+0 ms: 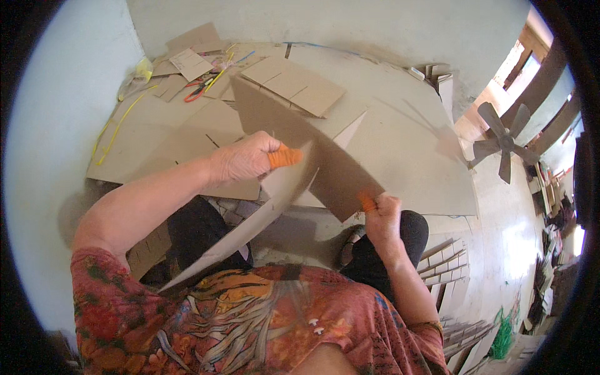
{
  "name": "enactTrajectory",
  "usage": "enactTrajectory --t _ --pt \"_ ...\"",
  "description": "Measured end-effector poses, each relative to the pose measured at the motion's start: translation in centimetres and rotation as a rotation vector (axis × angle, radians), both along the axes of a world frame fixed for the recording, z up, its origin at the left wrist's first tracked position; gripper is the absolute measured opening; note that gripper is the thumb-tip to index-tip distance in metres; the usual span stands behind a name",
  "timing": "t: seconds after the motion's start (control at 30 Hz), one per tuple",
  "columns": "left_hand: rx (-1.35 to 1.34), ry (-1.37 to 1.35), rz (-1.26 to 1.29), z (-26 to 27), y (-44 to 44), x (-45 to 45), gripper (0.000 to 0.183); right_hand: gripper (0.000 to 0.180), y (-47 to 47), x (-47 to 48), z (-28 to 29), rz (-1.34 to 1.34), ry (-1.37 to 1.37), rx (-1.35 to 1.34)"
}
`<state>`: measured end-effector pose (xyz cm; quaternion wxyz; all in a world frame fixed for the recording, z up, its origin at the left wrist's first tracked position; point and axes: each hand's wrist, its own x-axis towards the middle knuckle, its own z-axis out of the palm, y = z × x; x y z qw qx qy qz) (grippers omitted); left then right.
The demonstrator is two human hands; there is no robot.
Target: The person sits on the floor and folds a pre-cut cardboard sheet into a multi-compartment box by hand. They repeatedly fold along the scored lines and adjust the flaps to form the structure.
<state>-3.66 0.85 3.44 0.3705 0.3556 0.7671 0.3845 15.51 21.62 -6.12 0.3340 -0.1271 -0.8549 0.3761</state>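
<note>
My left hand, an orange cover on its thumb, pinches the upper end of a pale, curved cardboard sheet. That sheet is seen nearly edge-on and slopes down towards my body. On the other side, my right hand, its thumb covered in orange too, grips the near right corner of a brown cardboard panel. The panel slants away over the work surface, its far end close to a slotted cardboard sheet. Some blur hides where the pale sheet and the panel meet.
Red-handled scissors lie among cardboard scraps at the back left, near yellow strapping. Large cardboard covers the work surface. A fan stands to the right. Slotted cardboard dividers and green twine lie below right.
</note>
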Motion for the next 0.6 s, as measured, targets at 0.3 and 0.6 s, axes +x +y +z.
enactTrajectory --t 0.3,0.6 --pt "-0.438 1.157 0.368 -14.1 -12.2 -9.1 0.053 0.059 -1.0 -0.9 7.7 0.15 -0.027 0.234" --pt "-0.72 0.963 0.382 -12.8 -14.5 -12.4 0.025 0.055 -2.2 -5.5 9.4 0.316 -0.449 0.621"
